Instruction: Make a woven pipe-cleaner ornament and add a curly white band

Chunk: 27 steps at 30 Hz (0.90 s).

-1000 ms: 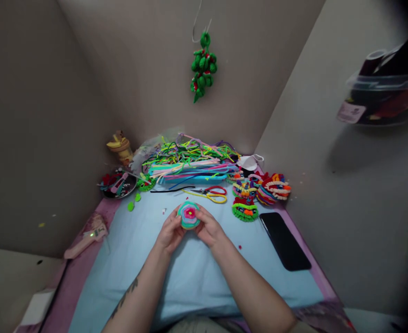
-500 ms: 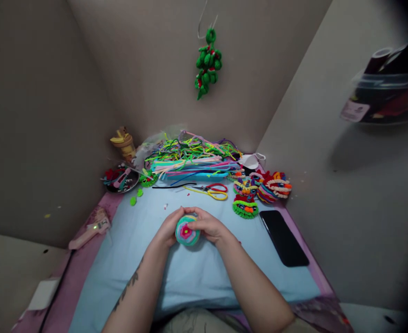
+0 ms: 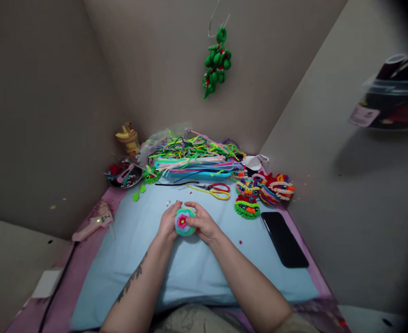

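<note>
Holding a disc (image 3: pixel 184 222) over the cloth (image 3: pixel 197 273) between left hand (image 3: pixel 168 223) and right hand (image 3: pixel 206 225), with fingers curved round its sides and right thumb laid near its pink centre. Behind, a tray (image 3: pixel 204 176) of stems (image 3: pixel 190 163); to the left, a bowl (image 3: pixel 134 178) with red pieces (image 3: pixel 114 170).

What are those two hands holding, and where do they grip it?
A round colourful piece: left hand at its left edge, right hand at its right, thumb on its front.
</note>
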Available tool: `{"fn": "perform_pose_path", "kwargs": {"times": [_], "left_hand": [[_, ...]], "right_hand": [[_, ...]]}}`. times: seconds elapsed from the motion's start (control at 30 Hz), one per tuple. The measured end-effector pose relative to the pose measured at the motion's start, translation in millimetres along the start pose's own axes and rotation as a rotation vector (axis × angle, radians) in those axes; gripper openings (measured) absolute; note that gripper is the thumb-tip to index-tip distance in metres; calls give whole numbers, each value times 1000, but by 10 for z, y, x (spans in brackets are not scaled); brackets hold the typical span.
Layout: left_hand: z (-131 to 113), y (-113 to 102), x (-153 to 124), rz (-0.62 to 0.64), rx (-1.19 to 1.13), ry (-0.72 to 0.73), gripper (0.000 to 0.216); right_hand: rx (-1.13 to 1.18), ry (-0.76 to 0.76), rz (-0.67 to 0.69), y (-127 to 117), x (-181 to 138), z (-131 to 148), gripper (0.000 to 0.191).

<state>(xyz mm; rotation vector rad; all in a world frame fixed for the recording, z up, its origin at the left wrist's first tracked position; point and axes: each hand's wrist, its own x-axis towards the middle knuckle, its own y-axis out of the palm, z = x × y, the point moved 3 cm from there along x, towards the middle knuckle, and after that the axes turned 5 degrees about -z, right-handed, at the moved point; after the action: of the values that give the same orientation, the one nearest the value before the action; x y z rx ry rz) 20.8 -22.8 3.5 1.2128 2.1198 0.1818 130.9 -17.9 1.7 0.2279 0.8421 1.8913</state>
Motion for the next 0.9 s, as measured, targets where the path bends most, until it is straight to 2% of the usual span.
{"fn": "perform_pose_path", "kwargs": {"times": [0.2,0.37,0.43,0.53,0.63,0.77,0.9], "left_hand": [[66,-21,32,-13,-27,-65,28],[48,-34,72,-102,-107,27,25],[15,-30,56,-79,-120,31,28],[-30,-30,12,2,-102,-41,38],[-40,-47,-14,44,-65,-95,44],[7,-67,4,10,-22,-32,38],[48,-75,36,-22,-16,44,43]], "right_hand": [[10,-7,8,-19,3,-5,70],[83,-38,-11,32,9,7,67],[94,-61,-45,41,17,19,67],[66,-54,-102,24,21,40,68],[-1,-7,-89,11,5,57,70],[-45,13,-64,15,-26,71,72],[-46,-6,-50,40,-39,58,74]]}}
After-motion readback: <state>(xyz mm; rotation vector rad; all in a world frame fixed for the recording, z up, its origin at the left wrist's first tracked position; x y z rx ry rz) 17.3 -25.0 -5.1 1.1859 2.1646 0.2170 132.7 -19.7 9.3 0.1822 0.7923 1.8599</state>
